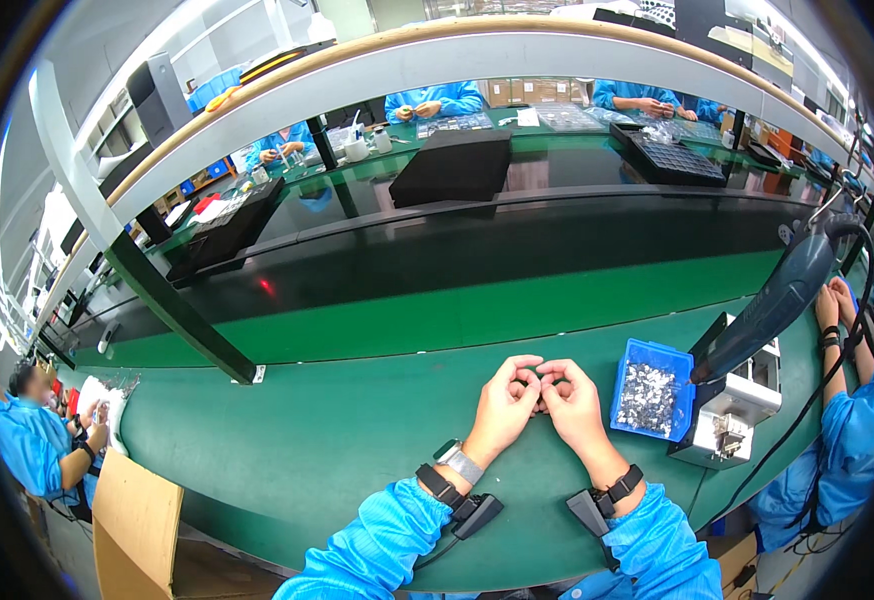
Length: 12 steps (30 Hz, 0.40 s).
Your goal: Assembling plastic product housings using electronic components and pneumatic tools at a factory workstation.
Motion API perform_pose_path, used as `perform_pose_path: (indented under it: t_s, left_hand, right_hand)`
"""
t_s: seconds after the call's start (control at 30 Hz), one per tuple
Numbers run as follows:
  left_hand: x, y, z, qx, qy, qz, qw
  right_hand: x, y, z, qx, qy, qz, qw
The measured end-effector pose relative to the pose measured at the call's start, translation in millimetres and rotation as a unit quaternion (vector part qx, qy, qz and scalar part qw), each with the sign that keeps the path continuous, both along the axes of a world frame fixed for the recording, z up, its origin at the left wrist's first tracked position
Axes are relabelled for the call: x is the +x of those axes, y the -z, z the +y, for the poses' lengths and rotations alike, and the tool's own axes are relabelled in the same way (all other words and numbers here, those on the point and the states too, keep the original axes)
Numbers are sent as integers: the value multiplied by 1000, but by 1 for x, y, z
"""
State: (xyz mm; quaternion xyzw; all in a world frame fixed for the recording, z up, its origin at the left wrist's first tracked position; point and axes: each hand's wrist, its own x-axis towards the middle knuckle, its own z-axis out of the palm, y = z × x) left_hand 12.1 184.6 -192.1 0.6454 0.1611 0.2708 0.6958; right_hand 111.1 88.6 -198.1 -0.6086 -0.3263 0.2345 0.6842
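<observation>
Over the green tabletop (357,440), my left hand (500,408) and my right hand (574,408) meet at the fingertips. Both have their fingers curled in a pinch. Whatever sits between them is mostly hidden and too small to name; only a dark speck shows. Just right of my right hand lies a blue plastic bin (668,352), filled with small silver and dark parts (647,398). Beside the bin is a silver metal box-shaped device (722,438). A dark corded power screwdriver (772,300) hangs tilted above it, its tip near the bin's edge.
A cardboard box (135,520) stands open at the lower left. Beyond the table runs a dark conveyor (437,245) carrying a black block (454,168) and a black tray (672,160). A dark post (182,310) rises at left. Co-workers in blue sit around; a black cable (807,410) hangs at right.
</observation>
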Motion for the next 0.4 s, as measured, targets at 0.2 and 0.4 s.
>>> perform_pose_path:
  t_s: [0.2, 0.4]
  left_hand:
    - [1, -1, -1, -12, 0, -6, 1000]
    - [0, -1, 1, -5, 5, 2, 1000]
  right_hand:
    - [1, 0, -1, 9, -3, 4, 1000]
    - [1, 1, 0, 4, -6, 3, 1000]
